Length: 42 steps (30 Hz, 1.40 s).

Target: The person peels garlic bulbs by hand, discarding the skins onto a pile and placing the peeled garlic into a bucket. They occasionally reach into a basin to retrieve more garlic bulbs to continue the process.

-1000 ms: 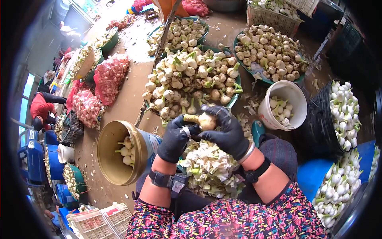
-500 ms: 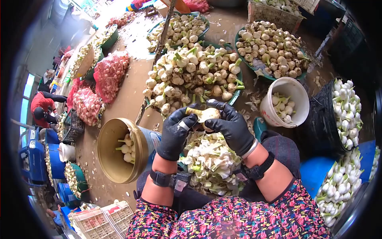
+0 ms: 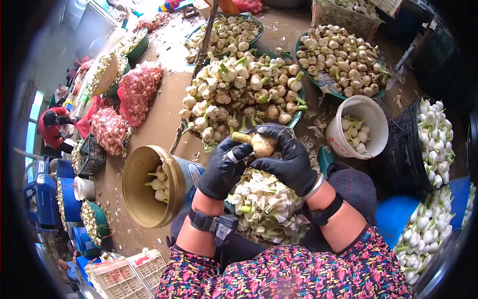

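A garlic bulb (image 3: pixel 263 146) with a short green-brown stalk is between my two gloved hands, above a heap of peeled garlic skins (image 3: pixel 264 204). My left hand (image 3: pixel 225 168) is closed at its stalk side; a pale band shows on one finger. My right hand (image 3: pixel 289 159) curls around the other side, fingers over the top and thumb below. Just beyond my hands stands a green basin (image 3: pixel 298 115) heaped with untrimmed garlic bulbs (image 3: pixel 244 89). The skins partly hide what lies beneath them.
A tan bucket (image 3: pixel 130 199) with a few bulbs stands left, a white bucket (image 3: pixel 381 132) with bulbs right. Black tubs (image 3: pixel 398 149) of cleaned garlic line the right side. Red mesh sacks (image 3: pixel 139 94) and a person in red (image 3: pixel 50 129) are farther left.
The bulb has turned between my fingers, its stalk now angled to the left and its round side toward me. The person in red at the far left has raised the upper body.
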### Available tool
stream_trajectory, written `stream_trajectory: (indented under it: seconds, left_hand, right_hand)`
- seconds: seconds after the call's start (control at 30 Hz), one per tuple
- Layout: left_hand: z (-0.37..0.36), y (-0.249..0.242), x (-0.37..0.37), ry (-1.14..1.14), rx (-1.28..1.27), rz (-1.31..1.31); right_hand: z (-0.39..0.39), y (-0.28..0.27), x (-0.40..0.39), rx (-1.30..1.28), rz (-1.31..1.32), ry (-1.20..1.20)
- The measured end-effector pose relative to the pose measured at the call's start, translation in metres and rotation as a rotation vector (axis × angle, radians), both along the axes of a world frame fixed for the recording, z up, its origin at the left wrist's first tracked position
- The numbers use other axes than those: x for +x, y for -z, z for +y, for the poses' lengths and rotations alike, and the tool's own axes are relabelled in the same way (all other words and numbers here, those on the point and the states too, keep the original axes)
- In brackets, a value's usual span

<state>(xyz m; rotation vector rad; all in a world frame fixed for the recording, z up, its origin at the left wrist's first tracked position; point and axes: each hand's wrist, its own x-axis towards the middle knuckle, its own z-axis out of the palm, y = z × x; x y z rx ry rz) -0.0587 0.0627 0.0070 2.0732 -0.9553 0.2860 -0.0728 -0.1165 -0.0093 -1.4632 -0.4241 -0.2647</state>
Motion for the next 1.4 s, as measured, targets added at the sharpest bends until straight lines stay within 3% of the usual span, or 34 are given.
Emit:
stream_trajectory:
  seconds: [0.07, 0.1, 0.17, 0.2, 0.27, 0.3, 0.33, 0.4, 0.43, 0.5, 0.63, 0.7, 0.77, 0.8, 0.83, 0.87, 0.93, 0.97, 1.0, 1.07, 1.13, 1.2, 1.27, 1.3, 1.33, 1.4]
  left_hand:
    - [0.002, 0.009, -0.003, -0.016, -0.288, 0.488]
    - [0.0, 0.002, -0.005, -0.015, -0.287, 0.489]
    - [-0.009, -0.019, -0.01, -0.153, -0.626, 1.018]
    - [-0.009, -0.02, -0.009, -0.149, -0.624, 1.019]
    - [-0.007, -0.02, -0.01, -0.221, -0.387, 0.933]
    - [-0.01, -0.021, -0.012, -0.277, -0.303, 0.855]
    - [-0.008, -0.018, -0.013, -0.277, -0.3, 0.859]
    - [-0.004, -0.013, -0.01, -0.275, -0.096, 0.536]
    - [-0.005, -0.014, -0.012, -0.275, -0.097, 0.534]
    - [-0.008, -0.018, -0.017, -0.295, -0.445, 0.846]
    - [-0.01, -0.013, -0.016, -0.248, -0.669, 1.051]
    - [-0.015, -0.017, -0.018, -0.243, -0.642, 0.977]
    - [-0.013, -0.015, -0.017, -0.236, -0.611, 0.903]
    - [-0.009, -0.011, -0.014, -0.192, -0.367, 0.601]
    - [-0.006, -0.008, -0.013, -0.143, -0.125, 0.299]
    - [-0.006, -0.005, -0.013, -0.141, -0.125, 0.301]
    - [-0.008, -0.007, -0.015, -0.316, -0.291, 0.772]
    - [-0.002, -0.001, -0.009, -0.287, -0.058, 0.44]
    - [-0.002, 0.0, -0.012, -0.287, -0.055, 0.448]
    - [-0.004, -0.001, -0.014, -0.275, 0.022, 0.331]
    - [-0.004, -0.003, -0.015, -0.261, 0.082, 0.256]
    - [-0.006, -0.001, -0.01, -0.259, -0.275, 0.57]
    - [-0.013, -0.012, -0.012, -0.257, -0.595, 0.866]
    - [-0.014, -0.02, -0.014, -0.202, -0.666, 0.929]
    - [-0.015, -0.024, -0.017, -0.145, -0.735, 0.991]
    - [-0.018, -0.021, -0.026, -0.13, -0.368, 0.576]
  right_hand:
    - [-0.002, -0.002, 0.001, -0.113, -0.069, -0.016]
    - [0.0, -0.001, -0.001, -0.113, -0.069, -0.015]
    - [0.006, 0.001, -0.006, 0.264, 0.206, -0.125]
    - [0.005, -0.003, -0.006, 0.264, 0.206, -0.12]
    - [0.0, -0.014, -0.006, 0.35, 0.654, -0.127]
    - [0.001, -0.009, -0.006, 0.394, 0.637, -0.115]
    - [0.002, -0.005, -0.005, 0.511, 0.782, -0.156]
    - [0.001, -0.011, -0.005, 0.735, 1.069, -0.226]
    - [-0.001, -0.009, -0.002, 0.734, 1.067, -0.226]
    - [-0.002, -0.003, 0.002, 0.95, 1.042, -0.517]
    - [0.005, 0.0, 0.001, 0.825, 0.977, -0.376]
    - [0.003, -0.008, -0.002, 0.353, 0.65, -0.206]
    - [0.013, 0.004, -0.004, 0.16, 0.346, -0.041]
    - [0.02, 0.006, 0.0, 0.032, 0.121, 0.106]
    - [0.017, 0.007, -0.001, 0.031, 0.121, 0.107]
    - [0.011, 0.006, -0.004, 0.146, 0.33, -0.006]
    - [-0.002, -0.008, -0.006, 0.332, 0.814, -0.244]
    - [-0.007, -0.014, -0.004, 0.411, 0.906, -0.411]
    - [-0.01, -0.017, -0.005, 0.49, 0.994, -0.582]
    - [-0.013, -0.022, -0.008, 0.412, 1.045, -0.643]
    - [-0.012, -0.022, -0.014, 0.535, 0.956, -0.68]
    - [-0.013, -0.025, -0.014, 0.589, 0.976, -0.69]
    - [-0.012, -0.016, -0.011, 0.522, 0.706, -0.345]
    - [-0.008, -0.011, -0.01, 0.526, 0.698, -0.34]
    - [-0.004, -0.004, -0.008, 0.289, 0.458, -0.177]
    - [0.003, 0.005, -0.006, -0.188, -0.016, 0.134]
